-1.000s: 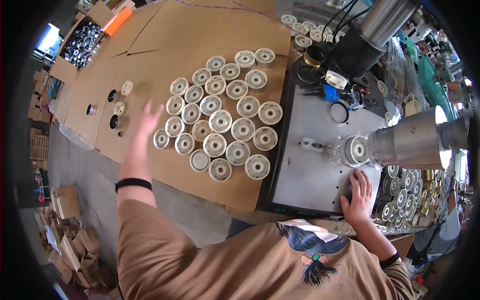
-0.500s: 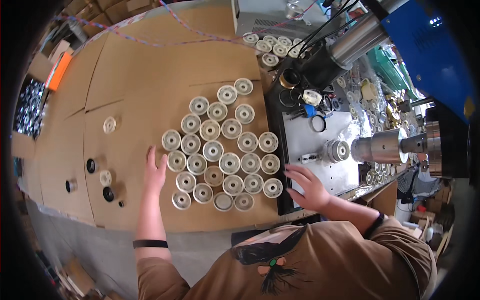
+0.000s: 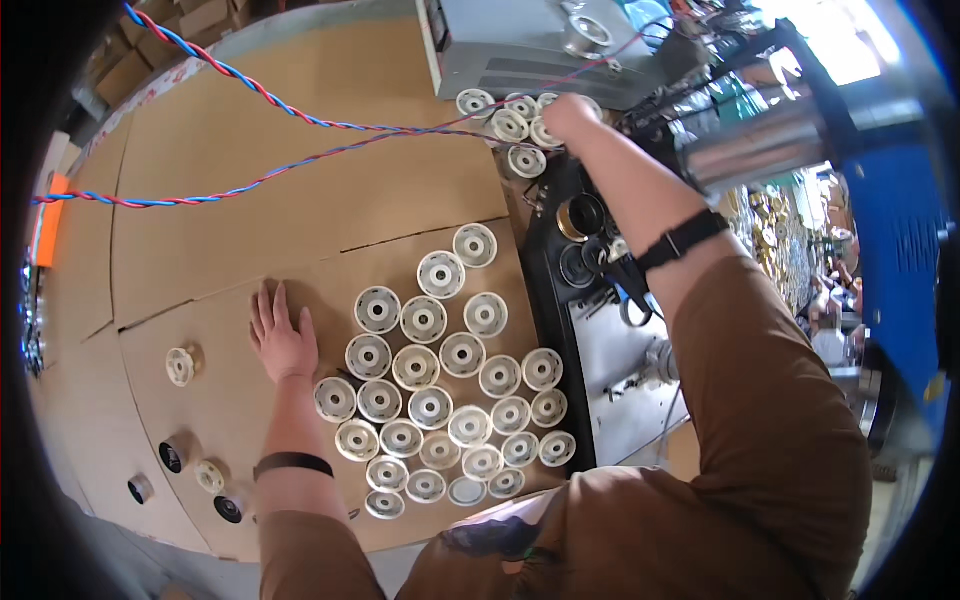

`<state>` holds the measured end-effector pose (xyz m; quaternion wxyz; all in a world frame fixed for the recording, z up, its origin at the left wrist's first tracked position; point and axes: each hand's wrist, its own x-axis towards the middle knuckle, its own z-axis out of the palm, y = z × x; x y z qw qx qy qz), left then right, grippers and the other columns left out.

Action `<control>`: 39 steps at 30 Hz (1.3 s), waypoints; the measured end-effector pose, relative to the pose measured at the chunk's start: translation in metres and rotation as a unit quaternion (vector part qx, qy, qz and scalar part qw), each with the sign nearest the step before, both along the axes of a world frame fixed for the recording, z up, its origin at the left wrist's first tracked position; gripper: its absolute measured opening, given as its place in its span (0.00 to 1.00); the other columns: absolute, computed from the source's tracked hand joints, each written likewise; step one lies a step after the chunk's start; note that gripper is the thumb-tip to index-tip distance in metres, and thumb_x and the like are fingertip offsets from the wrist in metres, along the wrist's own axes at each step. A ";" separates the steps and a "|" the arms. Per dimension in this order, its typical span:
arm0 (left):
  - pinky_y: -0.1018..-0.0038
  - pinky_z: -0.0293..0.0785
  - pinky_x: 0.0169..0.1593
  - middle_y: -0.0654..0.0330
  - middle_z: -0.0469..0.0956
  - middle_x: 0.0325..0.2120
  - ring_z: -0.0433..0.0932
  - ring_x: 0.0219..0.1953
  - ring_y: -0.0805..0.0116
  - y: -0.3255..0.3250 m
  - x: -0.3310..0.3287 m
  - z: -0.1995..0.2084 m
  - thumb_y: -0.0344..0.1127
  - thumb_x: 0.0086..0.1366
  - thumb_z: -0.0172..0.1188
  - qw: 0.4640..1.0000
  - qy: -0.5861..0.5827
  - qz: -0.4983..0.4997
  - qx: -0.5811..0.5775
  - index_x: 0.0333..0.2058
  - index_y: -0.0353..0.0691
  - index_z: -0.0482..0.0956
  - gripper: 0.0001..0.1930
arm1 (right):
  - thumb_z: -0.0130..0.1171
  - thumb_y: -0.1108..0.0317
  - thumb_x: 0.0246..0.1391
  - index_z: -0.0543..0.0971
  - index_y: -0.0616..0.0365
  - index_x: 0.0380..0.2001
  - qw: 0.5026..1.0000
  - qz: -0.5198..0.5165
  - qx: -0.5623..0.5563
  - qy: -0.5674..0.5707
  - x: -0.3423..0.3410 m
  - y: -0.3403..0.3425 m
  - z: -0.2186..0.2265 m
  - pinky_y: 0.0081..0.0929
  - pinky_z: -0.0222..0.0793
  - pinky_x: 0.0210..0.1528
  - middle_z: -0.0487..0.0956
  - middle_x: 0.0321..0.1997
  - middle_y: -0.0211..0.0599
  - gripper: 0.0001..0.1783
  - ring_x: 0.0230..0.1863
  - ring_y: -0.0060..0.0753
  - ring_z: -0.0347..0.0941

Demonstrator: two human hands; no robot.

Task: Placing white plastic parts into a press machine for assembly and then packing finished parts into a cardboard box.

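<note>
My left hand (image 3: 284,338) lies flat on the cardboard with its fingers spread, left of a large cluster of round cream-white wheel-like parts (image 3: 431,408). Nothing is in it. My right arm stretches far forward, and my right hand (image 3: 572,118) is over a smaller group of the same wheel-like parts (image 3: 509,125) by a grey metal box. That hand's fingers point away and are hidden, so whether it grips one of them does not show.
Red and blue twisted wires (image 3: 262,98) hang across the far side. A grey metal box (image 3: 535,50) stands at the back. Right of the cardboard are a black-edged work plate (image 3: 625,375) and a blue machine (image 3: 905,270). Small black rings (image 3: 171,455) lie at the left.
My right hand has gone from beside the metal plate forward to the far wheel-like parts. My left hand has come down flat on the cardboard. The view has shifted as I lean forward.
</note>
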<state>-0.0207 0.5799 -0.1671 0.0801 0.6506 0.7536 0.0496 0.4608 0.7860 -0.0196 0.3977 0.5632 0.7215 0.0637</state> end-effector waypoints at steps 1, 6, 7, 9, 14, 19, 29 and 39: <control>0.53 0.49 0.75 0.62 0.54 0.75 0.50 0.76 0.56 0.004 0.006 0.004 0.49 0.70 0.56 1.000 0.001 -0.015 0.016 0.69 0.55 0.64 0.30 | 0.60 0.61 0.53 0.88 0.54 0.36 0.998 -0.048 0.030 0.042 0.042 0.031 -0.017 0.41 0.80 0.44 0.87 0.43 0.45 0.13 0.42 0.44 0.85; 0.52 0.49 0.74 0.62 0.54 0.75 0.50 0.76 0.55 0.001 0.000 -0.001 0.47 0.66 0.59 0.999 0.018 -0.018 0.027 0.69 0.55 0.64 0.33 | 0.53 0.59 0.59 0.83 0.54 0.52 0.977 -0.197 -0.003 0.075 0.092 0.085 -0.068 0.44 0.74 0.61 0.79 0.61 0.52 0.22 0.62 0.49 0.76; 0.52 0.50 0.74 0.62 0.54 0.75 0.50 0.76 0.55 -0.003 -0.003 -0.002 0.47 0.65 0.60 1.000 0.018 -0.015 0.017 0.69 0.55 0.65 0.33 | 0.53 0.61 0.59 0.82 0.53 0.54 0.966 -0.233 -0.027 0.104 0.077 0.084 -0.067 0.44 0.73 0.62 0.78 0.62 0.51 0.22 0.63 0.50 0.75; 0.52 0.50 0.74 0.60 0.54 0.75 0.51 0.76 0.54 -0.003 0.000 -0.003 0.46 0.64 0.61 1.000 0.005 -0.017 0.012 0.68 0.55 0.65 0.34 | 0.53 0.63 0.58 0.81 0.53 0.56 0.953 -0.271 -0.048 0.126 0.064 0.076 -0.054 0.43 0.72 0.63 0.77 0.63 0.50 0.23 0.64 0.50 0.74; 0.51 0.49 0.74 0.60 0.55 0.74 0.51 0.76 0.54 0.004 0.007 0.002 0.45 0.63 0.62 1.000 0.002 -0.021 0.021 0.69 0.54 0.65 0.34 | 0.56 0.65 0.55 0.73 0.64 0.60 0.884 -0.375 0.174 0.220 0.113 0.058 -0.087 0.39 0.69 0.66 0.75 0.64 0.59 0.29 0.65 0.52 0.73; 0.51 0.49 0.74 0.61 0.55 0.74 0.52 0.76 0.53 -0.001 -0.001 -0.006 0.44 0.63 0.62 0.999 0.022 -0.020 0.026 0.69 0.54 0.65 0.35 | 0.52 0.65 0.56 0.73 0.61 0.60 0.887 -0.343 0.181 0.251 0.094 0.041 -0.098 0.49 0.64 0.68 0.74 0.64 0.58 0.28 0.67 0.54 0.69; 0.52 0.50 0.74 0.63 0.54 0.75 0.51 0.76 0.53 0.001 0.004 -0.006 0.45 0.65 0.60 0.999 0.032 -0.019 0.027 0.70 0.55 0.64 0.34 | 0.54 0.66 0.58 0.78 0.60 0.55 0.896 -0.346 0.160 0.226 0.082 0.031 -0.088 0.43 0.71 0.64 0.74 0.65 0.50 0.22 0.70 0.49 0.66; 0.52 0.50 0.74 0.63 0.54 0.75 0.50 0.76 0.54 -0.001 0.003 -0.005 0.44 0.65 0.60 0.999 0.042 -0.020 0.025 0.70 0.55 0.63 0.35 | 0.54 0.65 0.58 0.79 0.63 0.54 0.922 -0.285 0.147 0.216 0.094 0.035 -0.104 0.44 0.72 0.63 0.78 0.60 0.52 0.22 0.67 0.52 0.69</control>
